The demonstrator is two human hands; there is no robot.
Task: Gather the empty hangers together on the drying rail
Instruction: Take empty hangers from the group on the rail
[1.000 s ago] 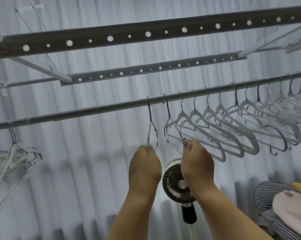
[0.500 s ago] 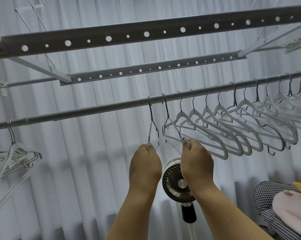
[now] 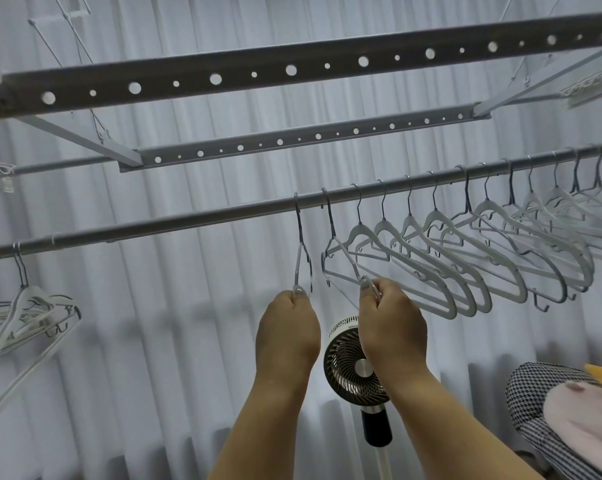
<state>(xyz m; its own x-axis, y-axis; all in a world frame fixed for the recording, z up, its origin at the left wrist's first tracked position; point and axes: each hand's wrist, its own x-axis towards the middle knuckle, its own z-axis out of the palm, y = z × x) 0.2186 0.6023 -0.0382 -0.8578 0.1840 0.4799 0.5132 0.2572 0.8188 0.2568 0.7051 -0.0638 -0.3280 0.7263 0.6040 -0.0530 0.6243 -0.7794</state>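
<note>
A grey drying rail [image 3: 188, 221] runs from lower left to upper right. Several empty pale grey hangers [image 3: 465, 258] hang in a row along its right half. My left hand [image 3: 289, 332] grips the bottom of a thin hanger [image 3: 301, 258] seen edge-on at the rail's middle. My right hand [image 3: 391, 327] pinches the lower arm of the neighbouring hanger [image 3: 342, 261], which is twisted toward me. A separate bunch of hangers [image 3: 25, 317] hangs at the far left of the rail.
Two perforated grey bars [image 3: 292, 69] cross overhead above the rail. A standing fan [image 3: 353, 365] sits behind my hands before white curtains. A houndstooth cushion with pink cloth [image 3: 552, 420] lies at the lower right.
The row of hangers on the right has bunched slightly closer and swung. My hands stay on the same two hangers with little shift.
</note>
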